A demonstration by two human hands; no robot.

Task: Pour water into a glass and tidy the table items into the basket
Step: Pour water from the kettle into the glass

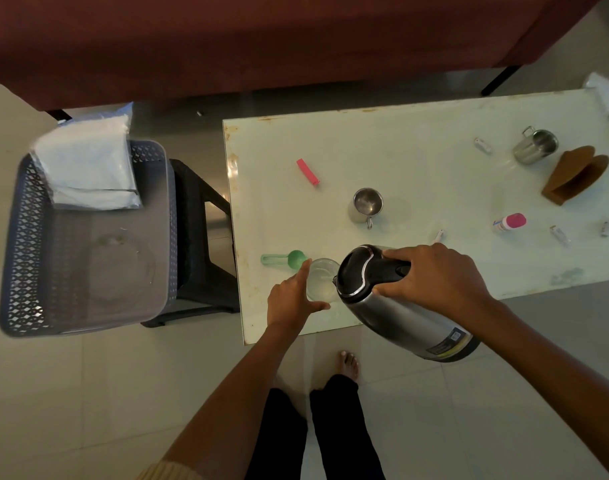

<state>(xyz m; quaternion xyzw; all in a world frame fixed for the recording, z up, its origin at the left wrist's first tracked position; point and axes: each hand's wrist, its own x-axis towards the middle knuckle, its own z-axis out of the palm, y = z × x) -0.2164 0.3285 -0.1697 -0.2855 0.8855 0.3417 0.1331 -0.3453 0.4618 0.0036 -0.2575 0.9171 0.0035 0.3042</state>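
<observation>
In the head view, a steel kettle [405, 306] is being held tilted by the right hand [434, 275], with the fingers wrapped firmly round the black handle on top. The kettle's long axis is being carried slantwise. Its base is hanging out past the near edge of the table [417, 143], toward the person's right, and its spout is being pointed away and to the left.

The glass [322, 282] is being stood on the table close to the near-left corner, right at that spout. It therefore lies to the left of the right hand's grip, with the kettle's lid between them. Some water seems to be in the glass already, though no stream can be made out.

The glass is being steadied by the left hand [292, 301], the nearer of the two. A straight forefinger is being laid along its far-left side and the thumb along its near side, with nothing clenched. Pouring is judged to be the step in hand.

The basket [88, 258] is being carried on a dark stool [202, 237], well apart to the left of the table, with a white packet [88, 168] at its far end. A green scoop [285, 258] just behind the glass and a steel cup [365, 204] farther back are not yet being tidied.
</observation>
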